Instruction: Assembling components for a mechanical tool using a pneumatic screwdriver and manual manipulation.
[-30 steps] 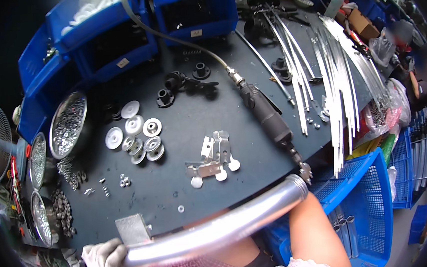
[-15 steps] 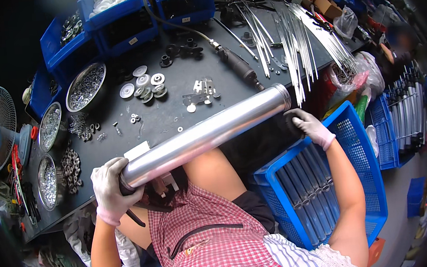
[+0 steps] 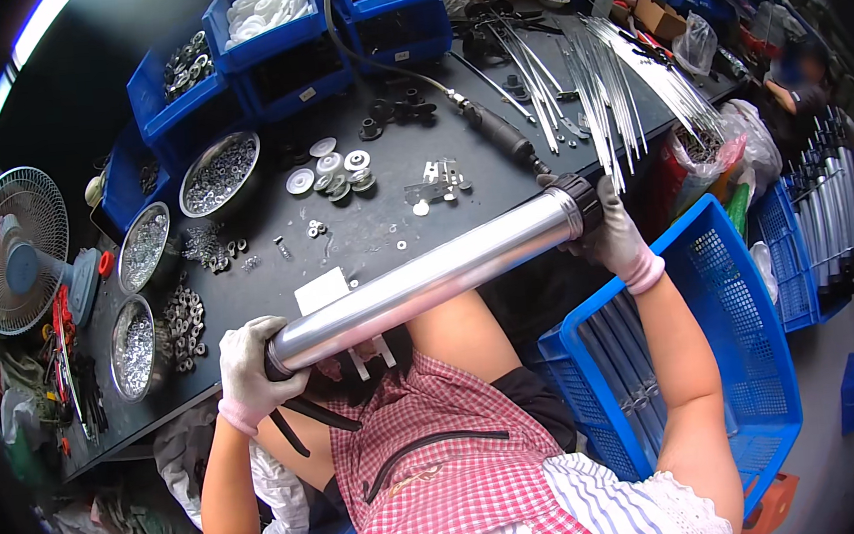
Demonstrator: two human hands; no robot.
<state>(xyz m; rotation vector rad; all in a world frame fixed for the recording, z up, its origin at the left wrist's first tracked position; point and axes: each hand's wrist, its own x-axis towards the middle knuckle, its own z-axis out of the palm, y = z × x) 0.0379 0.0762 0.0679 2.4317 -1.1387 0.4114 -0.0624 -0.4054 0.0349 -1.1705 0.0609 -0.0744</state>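
Person seated at the near edge of a dark surface, checked apron over the lap. Both hands gloved in white. Left hand grips the near end of a long silver metal tube; fingers wrapped round the tube's open rim, pressed close together. Right hand holds the far end, fingers curled round the black collar fitted on that end. Tube is held level above the lap, running along the surface's near edge, partly over it, not resting on it.

Blue plastic crate stands beside the right arm, off the surface's right edge, with grey tubes lying inside.

On the surface, mid-depth: scattered washers and discs, small metal brackets. Left edge: three round steel bowls holding small hardware, loose nuts beside them. Small fan off the left edge.

Far part: black rotary tool with hose, bundle of thin metal rods toward the right corner, blue bins along the far edge.
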